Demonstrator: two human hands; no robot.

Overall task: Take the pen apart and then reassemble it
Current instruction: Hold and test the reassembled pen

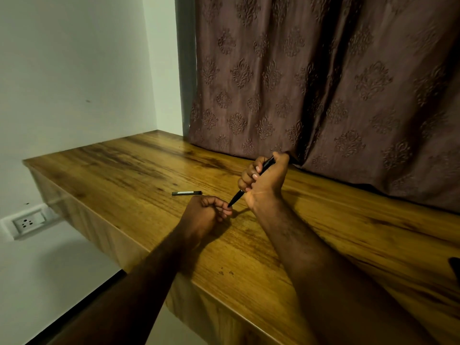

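Observation:
My right hand [265,181] grips a black pen body [267,164] in its fist, above the wooden table [129,168]. The pen slants down to the left, and its tapered lower end [236,198] points at my left hand. My left hand [206,215] rests on the table with fingers curled, and its fingertips pinch the pen's tip. What lies between those fingertips is too small to make out. A separate black pen piece [186,193], long and thin with a pale label, lies flat on the table just left of both hands.
A brown patterned curtain [323,83] hangs along the table's far edge, right behind my right hand. The table's left edge drops off to a white wall with a power socket [27,223]. A dark object [455,267] shows at the right border.

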